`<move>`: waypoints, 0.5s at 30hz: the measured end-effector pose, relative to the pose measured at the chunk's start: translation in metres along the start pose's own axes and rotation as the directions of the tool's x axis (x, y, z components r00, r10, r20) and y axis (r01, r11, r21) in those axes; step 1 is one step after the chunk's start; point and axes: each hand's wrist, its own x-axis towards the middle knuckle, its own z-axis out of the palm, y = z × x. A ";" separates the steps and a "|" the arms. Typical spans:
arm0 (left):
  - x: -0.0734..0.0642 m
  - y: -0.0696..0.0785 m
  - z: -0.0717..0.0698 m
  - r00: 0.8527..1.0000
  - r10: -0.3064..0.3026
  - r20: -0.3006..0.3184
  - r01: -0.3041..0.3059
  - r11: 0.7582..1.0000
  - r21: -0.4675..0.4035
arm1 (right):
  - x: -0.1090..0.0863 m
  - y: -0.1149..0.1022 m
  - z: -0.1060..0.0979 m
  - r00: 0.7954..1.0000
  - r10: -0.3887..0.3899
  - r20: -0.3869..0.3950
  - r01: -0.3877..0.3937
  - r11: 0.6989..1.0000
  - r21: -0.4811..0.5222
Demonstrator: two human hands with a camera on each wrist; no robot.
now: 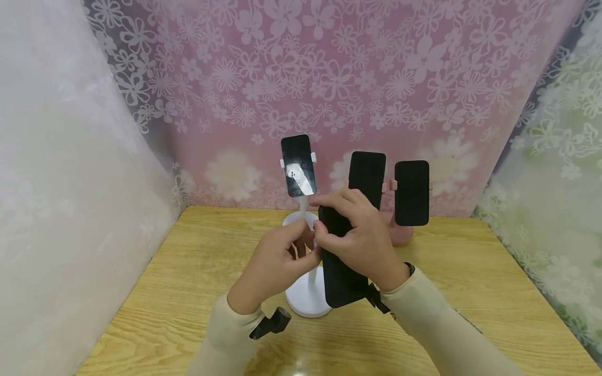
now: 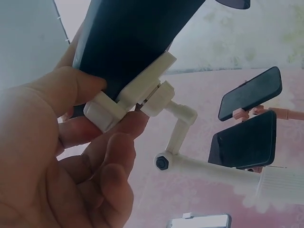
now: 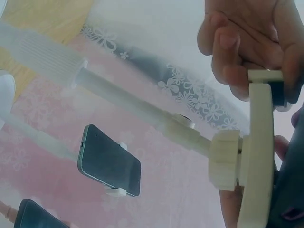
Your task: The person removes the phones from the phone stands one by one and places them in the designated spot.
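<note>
A black smartphone (image 1: 345, 284) stands tilted at the head of a white phone stand, whose round base (image 1: 308, 303) rests on the table. My right hand (image 1: 369, 243) grips the phone from above, thumb and fingers over its edge. With thumb and fingers, my left hand (image 1: 277, 256) pinches the end of the stand's white clamp (image 2: 142, 80), beside the phone's edge. Behind the clamp, the jointed white arm (image 2: 209, 171) shows in the left wrist view. From the right wrist side, the clamp's round knob (image 3: 224, 159) is visible; the phone partly hides the hands there.
Behind stands another white stand holding a phone (image 1: 298, 167). To its right, two black phones (image 1: 367, 175) (image 1: 412, 193) sit in pink holders, with a pink base (image 1: 400, 235) below. The wooden table (image 1: 197, 261) meets a pink floral curtain (image 1: 282, 78) at the back.
</note>
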 end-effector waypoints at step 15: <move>-0.002 0.008 0.002 1.000 0.002 0.004 -0.002 0.994 0.107 | -0.003 0.002 0.004 0.994 -0.094 -0.056 0.092 0.995 -0.032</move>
